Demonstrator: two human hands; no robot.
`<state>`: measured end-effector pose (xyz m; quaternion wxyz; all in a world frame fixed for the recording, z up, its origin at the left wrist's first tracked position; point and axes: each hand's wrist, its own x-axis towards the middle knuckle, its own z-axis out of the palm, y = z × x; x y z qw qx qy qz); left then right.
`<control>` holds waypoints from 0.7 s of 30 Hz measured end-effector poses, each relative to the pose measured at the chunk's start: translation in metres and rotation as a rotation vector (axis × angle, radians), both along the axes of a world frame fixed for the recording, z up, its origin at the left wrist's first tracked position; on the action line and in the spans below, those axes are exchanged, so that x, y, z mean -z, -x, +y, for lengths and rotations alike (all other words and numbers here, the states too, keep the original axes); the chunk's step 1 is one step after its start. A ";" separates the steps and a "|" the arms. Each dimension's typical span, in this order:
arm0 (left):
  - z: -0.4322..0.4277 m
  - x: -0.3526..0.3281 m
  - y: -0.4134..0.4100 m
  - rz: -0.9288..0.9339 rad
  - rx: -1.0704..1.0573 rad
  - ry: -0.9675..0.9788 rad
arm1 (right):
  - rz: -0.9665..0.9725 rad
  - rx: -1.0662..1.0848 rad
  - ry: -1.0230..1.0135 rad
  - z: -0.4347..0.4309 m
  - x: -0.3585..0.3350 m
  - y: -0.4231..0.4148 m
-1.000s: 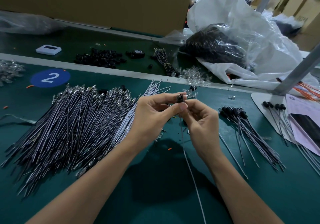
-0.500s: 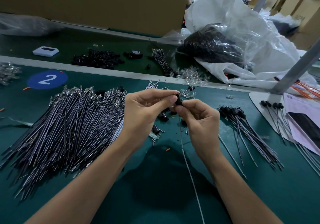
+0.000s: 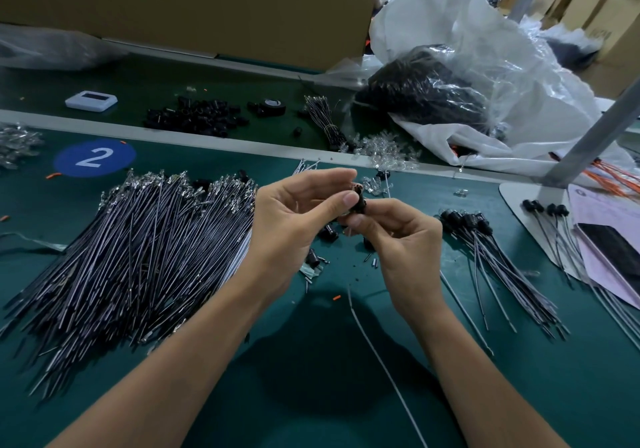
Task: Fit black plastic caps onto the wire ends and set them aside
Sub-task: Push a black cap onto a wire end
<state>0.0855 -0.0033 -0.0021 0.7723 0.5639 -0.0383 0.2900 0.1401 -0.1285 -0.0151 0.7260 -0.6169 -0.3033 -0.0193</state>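
Above the green mat, my left hand (image 3: pixel 294 225) pinches a small black plastic cap (image 3: pixel 356 205) between thumb and forefinger. My right hand (image 3: pixel 398 236) meets it from the right and pinches the cap and the top of a thin grey wire (image 3: pixel 381 364), which hangs down toward me. A big heap of uncapped wires (image 3: pixel 138 253) lies to the left. A bundle of capped wires (image 3: pixel 491 257) lies to the right. A few loose black caps (image 3: pixel 329 232) sit on the mat under my hands.
A pile of black caps (image 3: pixel 197 118) and a tape roll (image 3: pixel 272 106) lie behind the grey rail. A clear bag of black parts (image 3: pixel 426 94) sits at the back right. A white device (image 3: pixel 91 101), a metal post (image 3: pixel 588 135) and papers (image 3: pixel 609 239) are around.
Both hands have stayed together at the cap and shifted slightly. The hanging wire now swings a little further to the right below my right hand.
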 end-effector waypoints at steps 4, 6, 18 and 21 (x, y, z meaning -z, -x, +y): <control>0.000 0.000 0.000 -0.003 -0.004 -0.003 | 0.022 0.014 -0.004 0.001 0.002 0.000; 0.000 0.001 0.000 -0.005 -0.015 0.006 | 0.033 0.016 0.001 0.001 0.002 0.000; -0.001 0.000 0.000 0.021 -0.014 0.063 | -0.024 0.057 0.073 0.000 0.002 0.002; -0.001 -0.002 0.000 0.009 -0.006 0.060 | -0.002 0.045 0.052 0.001 0.002 0.003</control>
